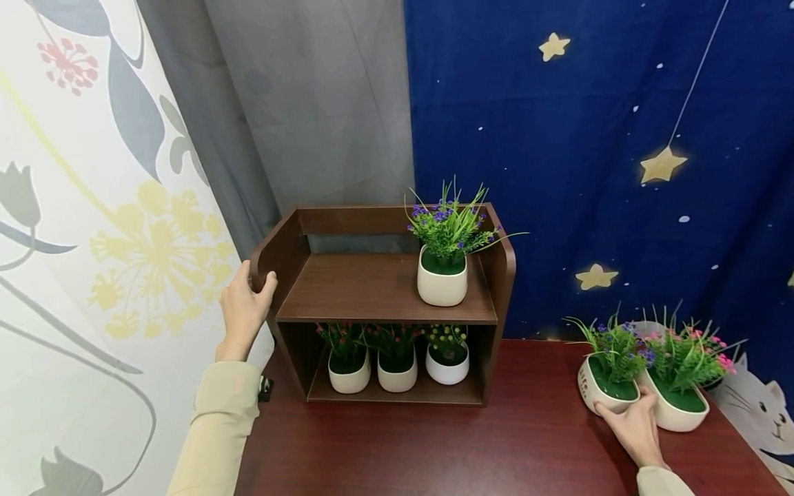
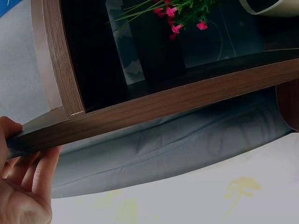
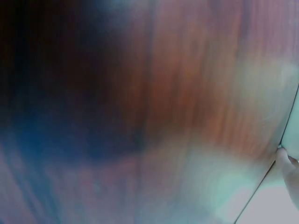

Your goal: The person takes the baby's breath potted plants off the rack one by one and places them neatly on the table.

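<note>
A brown two-tier wooden shelf (image 1: 347, 286) stands on the table, and my left hand (image 1: 243, 303) grips the upper front edge of its left side panel. In the left wrist view, the thumb and fingers (image 2: 44, 172) lie on opposite faces of that panel. At the right, my right hand (image 1: 635, 424) holds a white pot of artificial purple flowers (image 1: 614, 382) by its rim, thumb in front, the other fingers partly hidden. Right beside it sits a white pot of pink flowers (image 1: 679, 406). The right wrist view is mostly blurred tabletop, with a bit of finger (image 3: 287, 172) and white pot at its edge.
On the upper tier, at the right, stands a purple-flowered pot (image 1: 442, 279). Several potted plants, among them a white pot (image 1: 448, 365), line the lower tier. A cat-shaped cutout (image 1: 753, 406) leans at the table's right edge. Curtains (image 1: 335, 103) hang behind.
</note>
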The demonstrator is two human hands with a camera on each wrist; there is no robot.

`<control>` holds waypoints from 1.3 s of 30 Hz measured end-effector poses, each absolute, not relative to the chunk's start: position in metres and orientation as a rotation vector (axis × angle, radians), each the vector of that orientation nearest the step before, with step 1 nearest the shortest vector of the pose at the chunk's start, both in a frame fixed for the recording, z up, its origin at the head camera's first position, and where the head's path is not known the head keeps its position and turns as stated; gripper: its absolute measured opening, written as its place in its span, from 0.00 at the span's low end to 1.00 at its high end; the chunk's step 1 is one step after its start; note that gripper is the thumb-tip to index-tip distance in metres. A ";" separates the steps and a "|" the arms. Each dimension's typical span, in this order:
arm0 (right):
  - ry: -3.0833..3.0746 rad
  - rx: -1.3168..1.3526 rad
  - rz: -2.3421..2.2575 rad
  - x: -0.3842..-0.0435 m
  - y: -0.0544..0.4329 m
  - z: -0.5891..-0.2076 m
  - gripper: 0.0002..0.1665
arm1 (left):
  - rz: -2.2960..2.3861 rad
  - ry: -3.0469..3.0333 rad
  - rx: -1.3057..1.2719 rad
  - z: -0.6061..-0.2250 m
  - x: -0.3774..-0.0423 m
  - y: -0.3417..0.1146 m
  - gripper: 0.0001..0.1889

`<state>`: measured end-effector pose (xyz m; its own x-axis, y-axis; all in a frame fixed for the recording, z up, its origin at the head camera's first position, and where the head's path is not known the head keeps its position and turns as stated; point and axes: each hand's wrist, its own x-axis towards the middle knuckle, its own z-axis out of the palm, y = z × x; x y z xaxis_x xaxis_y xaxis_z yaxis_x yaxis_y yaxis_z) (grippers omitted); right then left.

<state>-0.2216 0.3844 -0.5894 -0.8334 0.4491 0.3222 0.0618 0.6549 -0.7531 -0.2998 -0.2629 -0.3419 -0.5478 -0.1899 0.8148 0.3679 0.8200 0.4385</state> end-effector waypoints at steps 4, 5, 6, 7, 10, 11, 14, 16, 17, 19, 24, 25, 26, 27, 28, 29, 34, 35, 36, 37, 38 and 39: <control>-2.385 -0.419 1.110 -0.221 0.384 -0.587 0.57 | -0.715 -2.027 -0.140 -0.342 -0.300 -0.262 0.12; -2.385 -0.420 1.119 -0.220 0.383 -0.586 0.59 | -0.714 -2.026 -0.142 -0.342 -0.300 -0.262 0.12; -2.388 -0.421 1.121 -0.219 0.383 -0.584 0.59 | -0.713 -2.025 -0.143 -0.342 -0.300 -0.262 0.12; -2.387 -0.421 1.126 -0.219 0.382 -0.582 0.60 | -0.710 -2.023 -0.143 -0.342 -0.299 -0.262 0.11; -2.405 -0.403 1.107 -0.213 0.381 -0.577 0.59 | -0.712 -2.018 -0.136 -0.342 -0.298 -0.263 0.11; -2.411 -0.394 1.100 -0.211 0.380 -0.575 0.59 | -0.715 -2.018 -0.134 -0.343 -0.298 -0.263 0.11; -2.417 -0.391 1.088 -0.203 0.378 -0.569 0.60 | -0.723 -2.020 -0.127 -0.343 -0.298 -0.263 0.10; -2.403 -0.403 1.073 -0.199 0.376 -0.565 0.60 | -0.727 -2.022 -0.129 -0.342 -0.299 -0.263 0.10; -2.395 -0.418 1.065 -0.196 0.375 -0.562 0.60 | -0.727 -2.022 -0.129 -0.342 -0.299 -0.263 0.11; -2.367 -0.448 1.047 -0.192 0.373 -0.556 0.60 | -0.727 -2.019 -0.127 -0.342 -0.299 -0.263 0.10; -2.293 -0.509 1.011 -0.182 0.366 -0.537 0.59 | -0.729 -2.023 -0.121 -0.341 -0.299 -0.262 0.10; -2.282 -0.511 0.999 -0.181 0.365 -0.533 0.59 | -0.731 -2.025 -0.120 -0.341 -0.299 -0.263 0.10; -2.265 -0.510 0.987 -0.180 0.363 -0.529 0.59 | -0.731 -2.026 -0.120 -0.341 -0.299 -0.263 0.10; -2.251 -0.502 0.970 -0.178 0.361 -0.524 0.59 | -0.729 -2.025 -0.119 -0.341 -0.299 -0.263 0.10; -2.231 -0.490 0.953 -0.177 0.359 -0.520 0.59 | -0.729 -2.026 -0.119 -0.341 -0.299 -0.263 0.10; -2.212 -0.476 0.937 -0.176 0.357 -0.515 0.59 | -0.727 -2.026 -0.120 -0.342 -0.298 -0.263 0.10; -2.109 -0.382 0.894 -0.169 0.341 -0.490 0.57 | -0.721 -2.025 -0.126 -0.342 -0.299 -0.263 0.11; -2.094 -0.367 0.893 -0.168 0.336 -0.484 0.56 | -0.720 -2.024 -0.124 -0.342 -0.299 -0.263 0.12; -2.078 -0.350 0.893 -0.167 0.332 -0.478 0.56 | -0.720 -2.023 -0.124 -0.342 -0.299 -0.263 0.12; -2.062 -0.327 0.895 -0.167 0.328 -0.473 0.55 | -0.719 -2.023 -0.122 -0.342 -0.300 -0.263 0.12; -2.048 -0.306 0.903 -0.166 0.324 -0.468 0.55 | -0.721 -2.025 -0.122 -0.342 -0.300 -0.263 0.12; -2.033 -0.285 0.909 -0.166 0.320 -0.463 0.54 | -0.722 -2.026 -0.121 -0.343 -0.300 -0.263 0.12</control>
<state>-0.1661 0.3204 -0.4632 -0.5979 0.5029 0.6242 -0.1299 0.7076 -0.6946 -0.2997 -0.2630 -0.3426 -0.5458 -0.1977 0.8143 0.3617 0.8210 0.4417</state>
